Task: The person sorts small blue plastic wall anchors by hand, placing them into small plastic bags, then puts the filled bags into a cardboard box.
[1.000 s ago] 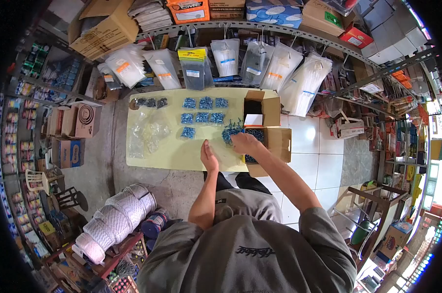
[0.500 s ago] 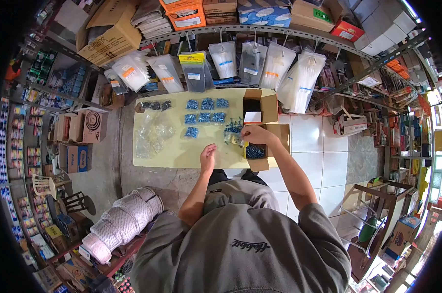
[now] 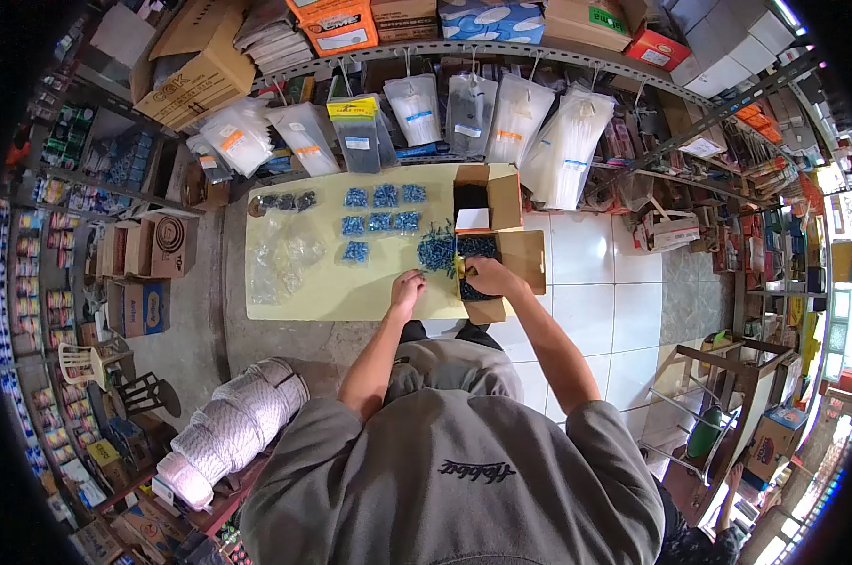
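A loose pile of blue screw-like pieces (image 3: 437,250) lies on the pale yellow table. My left hand (image 3: 407,290) is just below it, fingers drawn together; anything between them is too small to make out. At the open carton (image 3: 482,311) of similar blue pieces, my right hand (image 3: 490,277) reaches over the near part with its fingers curled. A yellowish edge shows by those fingertips, and what they grip is hidden. Several small clear packs of blue pieces (image 3: 380,221) lie in rows left of the pile.
Behind the carton stands another open box (image 3: 503,200) with dark contents. Clear plastic bags (image 3: 289,259) and packs of dark pieces (image 3: 285,201) lie at the table's left. Bags of cable ties (image 3: 415,113) hang from the shelf behind. A rope roll (image 3: 228,433) is at lower left.
My right hand has moved from above the pile to the carton. The pile looks larger and spread out. My left hand has come closer to the pile, and the view has shifted slightly.
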Demonstrator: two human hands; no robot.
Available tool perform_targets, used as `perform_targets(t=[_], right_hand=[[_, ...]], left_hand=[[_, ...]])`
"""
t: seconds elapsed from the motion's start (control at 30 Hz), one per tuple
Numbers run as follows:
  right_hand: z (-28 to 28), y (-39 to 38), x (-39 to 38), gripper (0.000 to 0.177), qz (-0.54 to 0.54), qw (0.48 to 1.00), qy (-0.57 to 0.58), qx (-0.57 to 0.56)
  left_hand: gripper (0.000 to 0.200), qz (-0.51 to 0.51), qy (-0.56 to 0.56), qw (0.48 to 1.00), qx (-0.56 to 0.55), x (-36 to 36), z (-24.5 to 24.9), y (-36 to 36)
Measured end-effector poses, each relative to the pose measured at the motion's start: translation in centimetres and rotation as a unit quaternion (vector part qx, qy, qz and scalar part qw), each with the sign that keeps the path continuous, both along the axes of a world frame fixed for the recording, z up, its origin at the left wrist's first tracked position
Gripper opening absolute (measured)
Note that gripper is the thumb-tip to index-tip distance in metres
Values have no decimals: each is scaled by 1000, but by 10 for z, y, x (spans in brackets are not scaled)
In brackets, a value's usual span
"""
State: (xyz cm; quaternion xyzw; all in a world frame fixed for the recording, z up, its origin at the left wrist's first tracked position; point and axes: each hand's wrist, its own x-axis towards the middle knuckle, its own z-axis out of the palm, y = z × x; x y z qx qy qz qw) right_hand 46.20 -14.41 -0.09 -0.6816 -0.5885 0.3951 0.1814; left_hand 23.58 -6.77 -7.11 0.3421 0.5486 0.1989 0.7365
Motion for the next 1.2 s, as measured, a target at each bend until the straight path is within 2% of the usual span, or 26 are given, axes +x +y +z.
perform_targets(t=[0.07,0.1,0.13,0.17,0.2,0.23,0.3,0.37,0.4,0.5,0.57,0.63,0.7,0.77,0.87,0.93,0.97,1.0,1.13,1.2], right_hand=[[3,3,-11,30,-60,997,34,-39],[-9,3,-12,30,-54,997,34,-42],[-43,1,-9,30,-75,994,76,-15],[-38,7,-14,31,-97,988,118,13],[-32,2,-19,36,-262,932,235,-91],[-27,1,-25,36,-260,932,234,-93],[-20,1,-30,40,-327,936,119,-47],[6,4,-42,40,-368,928,60,-6],[2,4,-43,38,-373,927,32,2],[12,4,-55,30,-440,896,9,51],[23,4,-65,27,-447,888,-25,101],[26,5,-75,25,-453,876,-108,127],[42,12,-91,24,-471,872,-85,102],[46,20,-102,23,-470,853,-159,164],[66,42,-118,22,-448,853,-173,206],[73,60,-128,23,-424,851,-162,262],[75,68,-132,23,-425,851,-162,263],[76,74,-137,23,-394,865,-162,263],[73,99,-158,23,-311,903,-146,256],[68,107,-167,23,-284,921,-103,247]], left_hand=[[40,-18,-38,998,-35,1,-4,6],[40,-11,-38,998,-38,0,-6,7],[43,-22,-43,998,-47,1,1,8],[45,-34,-49,997,-54,1,7,11],[45,-31,-50,997,-56,-1,13,12],[44,-45,-52,996,-63,-3,17,14],[43,-58,-55,994,-72,-16,18,25],[40,-174,-11,982,-71,-33,21,41],[38,-243,30,968,-50,-42,27,52],[36,-247,19,969,-9,-78,38,81],[36,-229,22,973,2,-105,50,103],[36,-211,25,977,11,-133,61,124],[35,-194,28,980,42,-162,67,140],[31,-181,29,982,49,-186,68,151],[27,-158,61,982,81,-213,70,160],[30,-104,206,941,249,-226,69,162],[33,-73,274,900,330,-231,70,165],[37,-59,324,871,365,-236,62,168],[36,-36,409,831,376,-248,24,177],[32,-137,398,849,320,-255,9,188]])
